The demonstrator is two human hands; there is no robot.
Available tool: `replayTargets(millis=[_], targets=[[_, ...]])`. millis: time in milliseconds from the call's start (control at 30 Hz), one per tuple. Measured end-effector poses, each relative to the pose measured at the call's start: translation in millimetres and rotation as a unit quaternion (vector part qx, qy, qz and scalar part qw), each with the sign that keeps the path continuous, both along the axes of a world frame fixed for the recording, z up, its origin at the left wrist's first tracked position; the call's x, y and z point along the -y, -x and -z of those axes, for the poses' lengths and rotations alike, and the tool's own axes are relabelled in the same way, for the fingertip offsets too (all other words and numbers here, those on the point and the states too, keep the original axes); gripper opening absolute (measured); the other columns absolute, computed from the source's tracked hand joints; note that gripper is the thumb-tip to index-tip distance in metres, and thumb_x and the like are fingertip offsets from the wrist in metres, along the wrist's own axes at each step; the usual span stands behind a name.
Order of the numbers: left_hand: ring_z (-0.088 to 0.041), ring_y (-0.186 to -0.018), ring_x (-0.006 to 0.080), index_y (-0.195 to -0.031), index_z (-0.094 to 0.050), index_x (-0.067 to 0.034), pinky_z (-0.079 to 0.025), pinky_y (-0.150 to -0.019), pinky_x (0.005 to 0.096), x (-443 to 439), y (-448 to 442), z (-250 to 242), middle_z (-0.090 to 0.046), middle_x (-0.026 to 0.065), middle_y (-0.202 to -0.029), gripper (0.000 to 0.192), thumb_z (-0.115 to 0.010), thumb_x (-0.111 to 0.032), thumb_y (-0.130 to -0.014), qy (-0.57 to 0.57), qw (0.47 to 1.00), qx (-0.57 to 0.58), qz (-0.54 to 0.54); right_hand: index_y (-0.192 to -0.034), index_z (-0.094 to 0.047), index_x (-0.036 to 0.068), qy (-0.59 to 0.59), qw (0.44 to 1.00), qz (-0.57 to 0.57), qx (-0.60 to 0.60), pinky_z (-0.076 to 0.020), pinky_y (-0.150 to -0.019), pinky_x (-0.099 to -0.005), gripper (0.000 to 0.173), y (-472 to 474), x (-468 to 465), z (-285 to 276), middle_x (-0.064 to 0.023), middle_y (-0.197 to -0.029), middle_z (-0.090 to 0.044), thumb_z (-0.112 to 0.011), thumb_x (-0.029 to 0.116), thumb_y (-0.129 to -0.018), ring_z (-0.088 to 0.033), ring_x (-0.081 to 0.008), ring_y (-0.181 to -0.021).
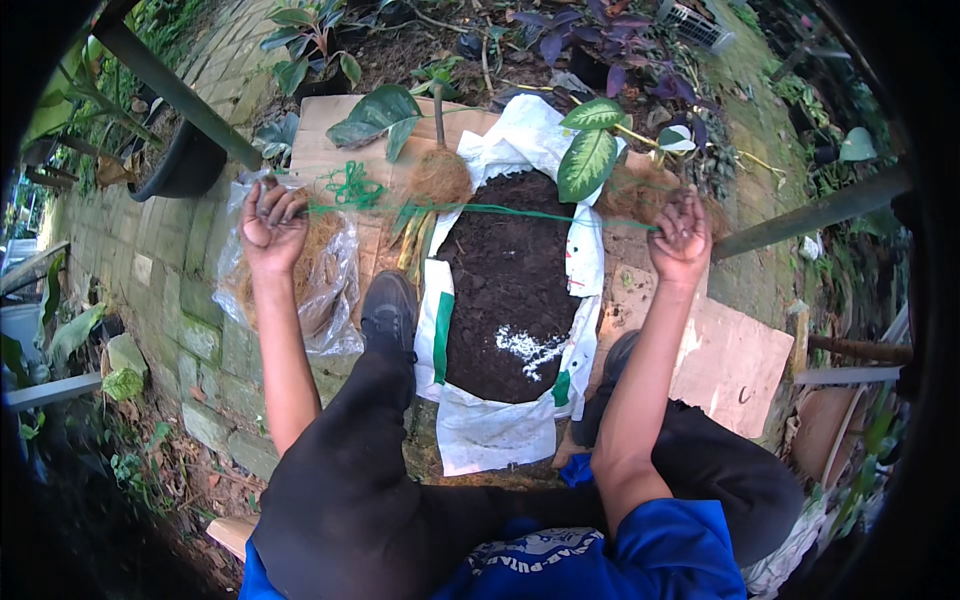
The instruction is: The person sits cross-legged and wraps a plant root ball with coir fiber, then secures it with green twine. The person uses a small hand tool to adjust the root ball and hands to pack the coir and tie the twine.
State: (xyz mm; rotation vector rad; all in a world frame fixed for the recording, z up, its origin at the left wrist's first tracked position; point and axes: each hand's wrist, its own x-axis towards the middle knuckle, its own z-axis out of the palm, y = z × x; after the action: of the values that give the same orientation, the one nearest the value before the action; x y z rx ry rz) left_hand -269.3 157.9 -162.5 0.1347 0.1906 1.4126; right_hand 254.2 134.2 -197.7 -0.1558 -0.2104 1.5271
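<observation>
A length of green plastic twine is stretched between my hands, across an opened white sack of dark soil with white granules on it. My left hand grips one end with curled fingers, above a clear plastic bag of brown coconut fibre. My right hand pinches the other end, in front of more fibre. A fibre-wrapped root ball with an upright stem stands behind the twine. A loose tangle of green twine lies on the cardboard near my left hand. A variegated leaf overhangs the sack.
Cardboard sheets lie on the mossy brick paving. Green metal poles slant in from both sides. A black pot stands at the left, potted plants and a purple-leaved plant at the back. My shoes flank the sack.
</observation>
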Motion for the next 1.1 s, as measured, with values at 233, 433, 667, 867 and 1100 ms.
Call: replayTargets(millis=[233, 433, 667, 867, 1100], targets=[[-0.038, -0.055, 0.0080, -0.102, -0.056, -0.002, -0.033, -0.062, 0.0246, -1.2, -7.0, -26.3, -0.041, -0.0045, -0.062, 0.016, -0.050, -0.012, -0.092, 0.003, 0.998, -0.010, -0.062, -0.104, -0.056, 0.005, 0.042, 0.969, 0.134, 0.201, -0.0340, -0.044, -0.0191, 0.019, -31.8, 22.5, -34.5, -0.0133, -0.101, -0.063, -0.059, 0.010, -0.086, -0.044, -0.0059, -0.051], [-0.039, -0.052, 0.0034, -0.098, -0.059, -0.001, -0.028, -0.047, 0.0185, 7.0, -14.1, -48.4, -0.048, -0.0050, -0.067, 0.012, -0.056, -0.006, -0.088, -0.029, 0.781, -0.589, -0.205, -0.097, -0.063, 0.002, 0.053, 0.611, 0.218, 0.759, -0.0392, -0.062, -0.0200, 0.018, -36.5, 32.1, -45.0, -0.0033, -0.083, -0.062, -0.061, 0.001, -0.078, -0.053, -0.0066, -0.072], [-0.041, -0.052, 0.0074, -0.099, -0.059, 0.000, -0.033, -0.051, 0.0227, 1.2, 28.7, -62.2, -0.051, -0.0014, -0.068, 0.019, -0.058, -0.016, -0.089, 0.047, 0.813, -0.489, -0.312, -0.091, -0.061, 0.005, 0.273, 0.838, 0.309, 0.357, -0.0245, -0.043, -0.0204, 0.012, -64.6, 33.7, -15.3, 0.0045, -0.062, -0.045, -0.054, 0.015, -0.088, -0.035, -0.0053, -0.047], [-0.029, -0.046, 0.0111, -0.083, -0.057, -0.007, -0.025, -0.048, 0.0265, 0.4, 78.1, -64.3, -0.029, -0.0043, -0.054, 0.034, -0.063, -0.041, -0.081, 0.154, 0.902, -0.352, -0.198, -0.091, -0.060, 0.005, 0.405, 0.797, 0.388, 0.224, -0.0333, -0.044, -0.0303, 0.021, -115.0, 45.8, 17.4, 0.0007, -0.063, -0.047, -0.046, 0.018, -0.085, -0.040, -0.0118, -0.049], [-0.033, -0.047, 0.0029, -0.083, -0.063, -0.011, -0.024, -0.044, 0.0205, 1.8, 9.8, -103.7, -0.041, -0.0095, -0.060, 0.014, -0.058, -0.024, -0.087, 0.050, 0.764, -0.618, -0.182, -0.096, -0.067, 0.001, 0.346, 0.603, 0.459, 0.553, -0.0446, -0.065, -0.0275, 0.026, -83.0, 34.6, -8.6, -0.0114, -0.100, -0.063, -0.050, 0.005, -0.078, -0.056, -0.0158, -0.079]])
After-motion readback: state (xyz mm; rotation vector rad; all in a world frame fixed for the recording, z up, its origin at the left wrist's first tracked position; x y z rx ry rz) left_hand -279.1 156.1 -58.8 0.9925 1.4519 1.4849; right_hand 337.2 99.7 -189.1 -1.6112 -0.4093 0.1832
